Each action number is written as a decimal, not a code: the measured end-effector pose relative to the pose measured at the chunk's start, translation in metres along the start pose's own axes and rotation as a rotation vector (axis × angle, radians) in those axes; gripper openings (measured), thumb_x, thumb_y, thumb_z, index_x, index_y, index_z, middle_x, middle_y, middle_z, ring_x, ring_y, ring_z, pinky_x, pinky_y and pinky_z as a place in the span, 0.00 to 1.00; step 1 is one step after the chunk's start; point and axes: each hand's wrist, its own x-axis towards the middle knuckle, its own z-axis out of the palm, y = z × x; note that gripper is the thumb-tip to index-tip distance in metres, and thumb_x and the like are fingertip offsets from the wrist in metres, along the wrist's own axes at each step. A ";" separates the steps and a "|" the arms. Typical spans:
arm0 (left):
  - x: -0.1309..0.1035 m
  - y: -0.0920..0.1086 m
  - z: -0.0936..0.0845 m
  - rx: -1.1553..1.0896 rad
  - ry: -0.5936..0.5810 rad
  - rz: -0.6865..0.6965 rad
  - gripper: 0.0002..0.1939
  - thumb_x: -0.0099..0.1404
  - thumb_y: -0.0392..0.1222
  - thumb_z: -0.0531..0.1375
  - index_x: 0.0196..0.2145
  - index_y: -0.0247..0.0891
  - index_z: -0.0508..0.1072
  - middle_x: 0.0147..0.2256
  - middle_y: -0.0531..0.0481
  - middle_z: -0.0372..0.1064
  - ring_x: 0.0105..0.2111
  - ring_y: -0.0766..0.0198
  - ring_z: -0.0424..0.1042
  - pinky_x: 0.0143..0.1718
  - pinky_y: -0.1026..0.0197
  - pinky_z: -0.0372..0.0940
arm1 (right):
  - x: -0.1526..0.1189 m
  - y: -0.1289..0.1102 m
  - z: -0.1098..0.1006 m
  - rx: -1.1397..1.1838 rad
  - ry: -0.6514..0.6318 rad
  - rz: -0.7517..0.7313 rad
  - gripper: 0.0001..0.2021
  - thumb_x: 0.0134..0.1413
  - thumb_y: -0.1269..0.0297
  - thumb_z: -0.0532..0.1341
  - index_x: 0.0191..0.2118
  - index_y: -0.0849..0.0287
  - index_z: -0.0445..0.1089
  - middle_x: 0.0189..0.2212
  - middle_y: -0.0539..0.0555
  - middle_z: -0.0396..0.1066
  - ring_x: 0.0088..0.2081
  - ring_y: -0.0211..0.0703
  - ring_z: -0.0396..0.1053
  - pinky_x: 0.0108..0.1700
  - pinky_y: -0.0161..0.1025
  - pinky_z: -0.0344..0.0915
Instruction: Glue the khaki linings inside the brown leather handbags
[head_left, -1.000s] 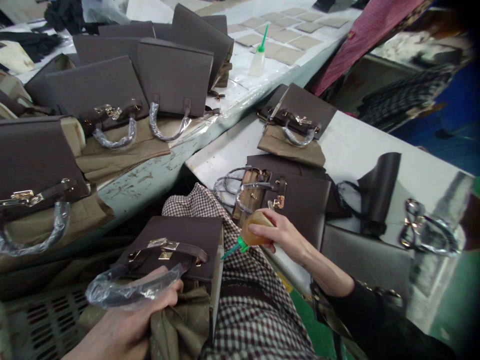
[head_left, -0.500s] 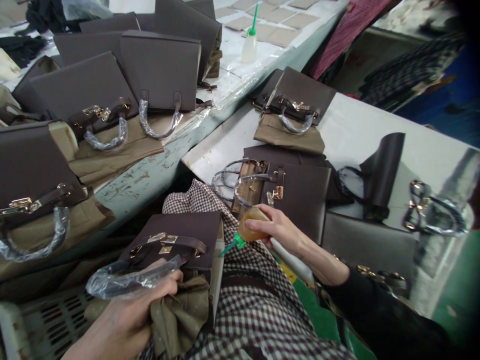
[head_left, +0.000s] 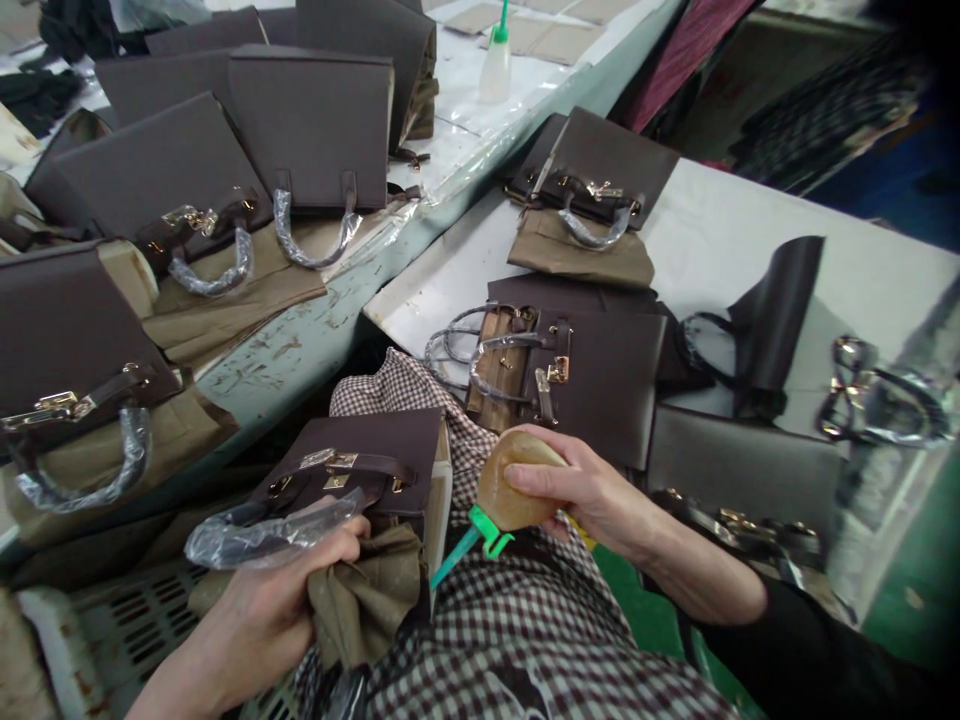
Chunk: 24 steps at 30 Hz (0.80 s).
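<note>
Both hands are closed: the right hand point(head_left: 600, 495) around an amber bottle point(head_left: 514, 485), the left hand point(head_left: 262, 610) on the bunched olive lining point(head_left: 367, 590) of a dark bag point(head_left: 382, 430) beside the checked cloth point(head_left: 510, 600). The green nozzle point(head_left: 459, 553) points down by the bag's pale side; contact is unclear. A steady tip, light, even squeeze and lining held clear should keep things neat.

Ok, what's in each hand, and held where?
Right hand: the amber glue bottle, by its body, green nozzle pointing down. Left hand: the bag on the lap, by its plastic-wrapped handle and bunched lining.
</note>
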 end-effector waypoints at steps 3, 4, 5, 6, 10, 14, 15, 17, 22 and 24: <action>0.002 0.001 0.000 -0.013 0.034 -0.006 0.19 0.69 0.35 0.59 0.55 0.51 0.72 0.58 0.46 0.77 0.55 0.57 0.79 0.59 0.60 0.72 | -0.007 0.002 0.003 0.043 -0.007 0.005 0.18 0.53 0.51 0.72 0.43 0.56 0.74 0.30 0.51 0.73 0.22 0.36 0.63 0.16 0.29 0.57; 0.002 0.001 -0.001 -0.017 0.050 0.003 0.19 0.69 0.35 0.60 0.55 0.51 0.72 0.58 0.46 0.78 0.55 0.56 0.80 0.59 0.59 0.73 | -0.007 0.003 0.002 0.037 -0.002 0.001 0.18 0.53 0.51 0.72 0.44 0.56 0.74 0.30 0.51 0.73 0.22 0.36 0.63 0.16 0.29 0.57; 0.003 0.002 -0.002 -0.017 0.065 0.015 0.19 0.69 0.35 0.60 0.55 0.51 0.72 0.57 0.46 0.78 0.54 0.56 0.80 0.59 0.59 0.73 | -0.006 0.005 0.000 0.019 0.010 -0.004 0.18 0.53 0.50 0.72 0.44 0.56 0.74 0.30 0.51 0.73 0.22 0.36 0.63 0.16 0.29 0.57; 0.004 0.004 -0.004 -0.017 0.076 0.034 0.19 0.68 0.34 0.61 0.54 0.51 0.72 0.57 0.46 0.78 0.53 0.55 0.81 0.59 0.58 0.73 | -0.004 0.006 -0.003 -0.010 0.028 -0.010 0.19 0.54 0.50 0.72 0.44 0.57 0.74 0.30 0.50 0.73 0.22 0.36 0.63 0.17 0.29 0.57; 0.008 0.008 -0.009 -0.039 0.092 0.065 0.19 0.67 0.31 0.61 0.53 0.49 0.73 0.56 0.47 0.79 0.51 0.55 0.82 0.57 0.60 0.74 | 0.009 0.009 -0.016 -0.162 0.131 -0.051 0.21 0.53 0.49 0.72 0.46 0.58 0.72 0.29 0.49 0.72 0.22 0.36 0.63 0.18 0.30 0.59; 0.012 0.012 -0.010 -0.075 0.099 0.027 0.17 0.66 0.31 0.61 0.50 0.47 0.74 0.55 0.47 0.80 0.50 0.56 0.82 0.54 0.63 0.75 | 0.020 0.010 -0.023 -0.295 0.227 -0.076 0.24 0.52 0.48 0.71 0.48 0.58 0.70 0.29 0.49 0.72 0.21 0.36 0.63 0.18 0.33 0.62; 0.013 0.012 -0.010 -0.071 0.111 0.041 0.17 0.66 0.31 0.62 0.50 0.47 0.74 0.55 0.47 0.80 0.50 0.56 0.82 0.54 0.64 0.74 | 0.022 0.011 -0.023 -0.322 0.248 -0.083 0.25 0.52 0.47 0.71 0.48 0.58 0.69 0.29 0.48 0.71 0.21 0.37 0.64 0.18 0.34 0.63; 0.015 0.014 -0.011 -0.044 0.131 0.091 0.17 0.66 0.31 0.63 0.50 0.47 0.74 0.54 0.48 0.81 0.49 0.58 0.83 0.54 0.66 0.74 | 0.027 0.014 -0.024 -0.372 0.280 -0.110 0.25 0.53 0.47 0.70 0.49 0.58 0.69 0.29 0.49 0.71 0.21 0.38 0.64 0.18 0.35 0.63; 0.023 0.020 -0.015 -0.022 0.165 0.118 0.15 0.67 0.32 0.61 0.48 0.47 0.74 0.52 0.51 0.81 0.49 0.62 0.83 0.53 0.72 0.72 | 0.035 0.027 -0.027 -0.494 0.361 -0.193 0.23 0.55 0.49 0.68 0.50 0.58 0.69 0.35 0.53 0.73 0.24 0.40 0.66 0.21 0.36 0.65; 0.024 0.021 -0.016 -0.028 0.163 0.109 0.15 0.67 0.31 0.61 0.48 0.48 0.74 0.52 0.51 0.82 0.49 0.62 0.83 0.52 0.72 0.72 | 0.034 0.028 -0.028 -0.515 0.369 -0.205 0.23 0.55 0.50 0.68 0.50 0.58 0.69 0.37 0.54 0.74 0.26 0.41 0.68 0.22 0.36 0.66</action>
